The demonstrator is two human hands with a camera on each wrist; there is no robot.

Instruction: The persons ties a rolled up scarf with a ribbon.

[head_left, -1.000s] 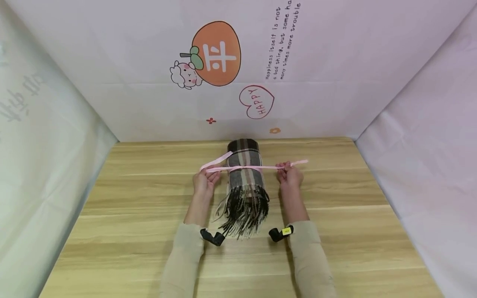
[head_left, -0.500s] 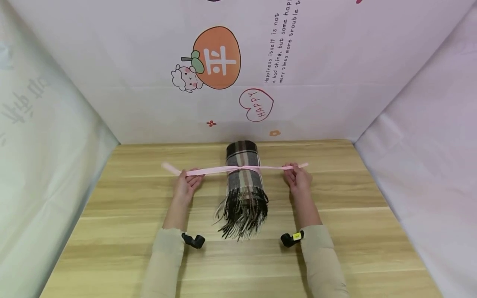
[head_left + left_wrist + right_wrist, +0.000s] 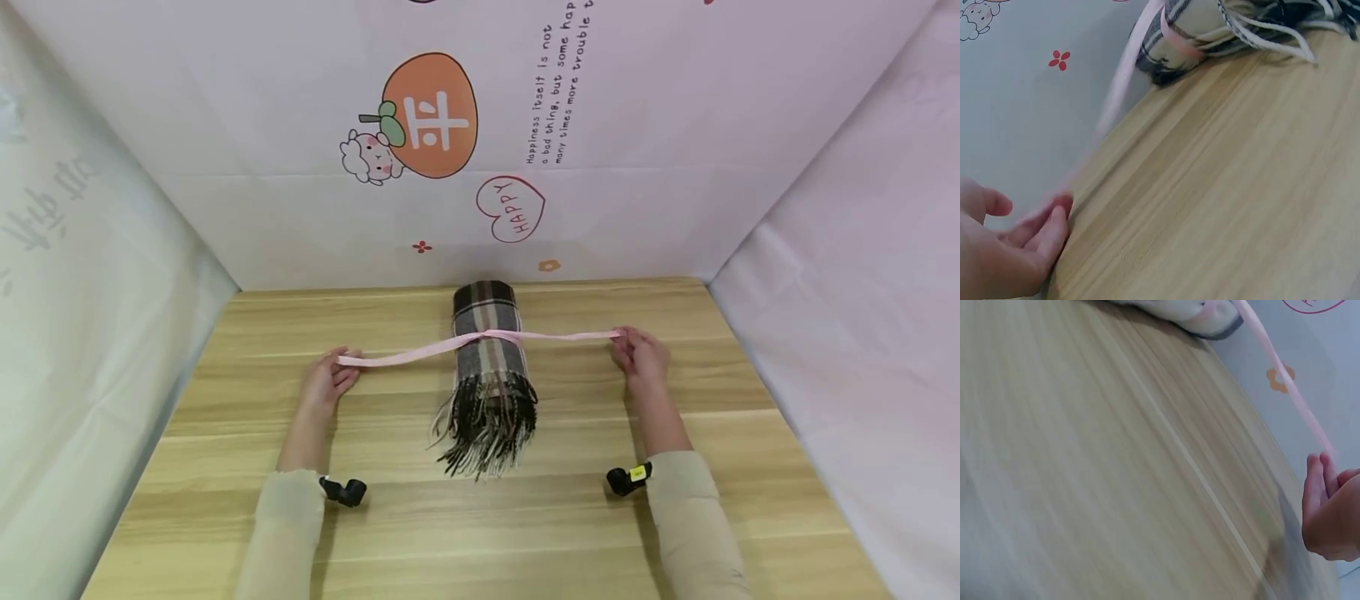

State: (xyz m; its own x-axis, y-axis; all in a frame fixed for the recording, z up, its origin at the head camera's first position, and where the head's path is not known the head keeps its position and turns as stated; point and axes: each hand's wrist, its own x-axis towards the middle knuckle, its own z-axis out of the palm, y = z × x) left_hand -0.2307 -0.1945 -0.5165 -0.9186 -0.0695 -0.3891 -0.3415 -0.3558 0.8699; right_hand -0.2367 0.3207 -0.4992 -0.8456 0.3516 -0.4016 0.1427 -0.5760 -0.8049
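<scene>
A plaid scarf [image 3: 487, 354], rolled up with a dark fringe, lies on the wooden table near the back wall. A pink ribbon [image 3: 408, 355] wraps its middle, knotted or crossed on top, with both tails stretched out sideways. At the left tail's end is my left hand [image 3: 328, 379]; in the left wrist view its thumb [image 3: 999, 203] stands apart from the fingers, and the ribbon runs blurred toward them. The right tail ends at the fingertips of my right hand [image 3: 645, 357], which pinches it. That tail [image 3: 1294, 394] rises above the table in the right wrist view.
Behind the table [image 3: 480, 533] stands a white wall cloth [image 3: 300, 208] printed with an orange fruit, a heart and lettering. White cloth also hangs at both sides. A black wrist camera sits on each sleeve.
Both hands have moved outward, away from the scarf, sliding along the ribbon to its ends. The loose end beyond each hand no longer shows. The scarf stays in place.
</scene>
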